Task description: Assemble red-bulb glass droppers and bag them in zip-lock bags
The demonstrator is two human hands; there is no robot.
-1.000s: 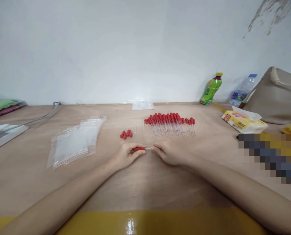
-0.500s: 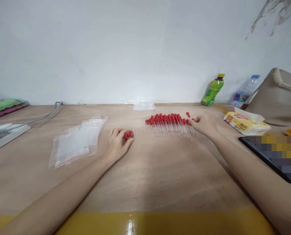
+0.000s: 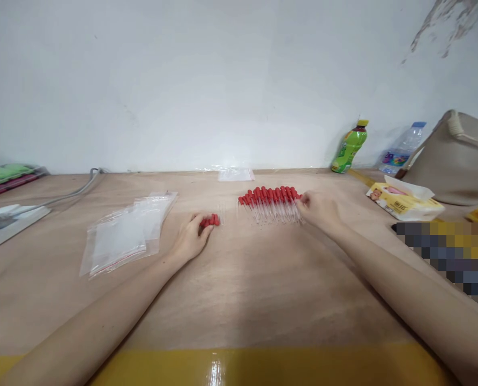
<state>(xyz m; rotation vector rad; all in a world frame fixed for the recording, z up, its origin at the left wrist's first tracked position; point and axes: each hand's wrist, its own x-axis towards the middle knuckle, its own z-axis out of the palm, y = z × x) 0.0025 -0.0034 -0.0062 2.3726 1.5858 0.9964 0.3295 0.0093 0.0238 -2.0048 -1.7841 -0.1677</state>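
Note:
My left hand is curled around a small bunch of droppers with red bulbs; their thin clear tubes beyond the bulbs are faint. To the right, a row of similar droppers lies side by side on the table, red bulbs away from me and clear tubes toward me. At the right end of that row is my right hand, fingers closed on droppers there, which they mostly hide. Left of my left hand, clear zip bags lie in an overlapping pile.
Another clear bag lies by the wall. Toward the right stand a green bottle, a clear bottle, a tissue box and a beige bag. A grey cable and green packages are at left.
My right hand has moved left against the row; the loose droppers at its right end no longer show. My left hand has shifted slightly, still around its red-bulbed droppers.

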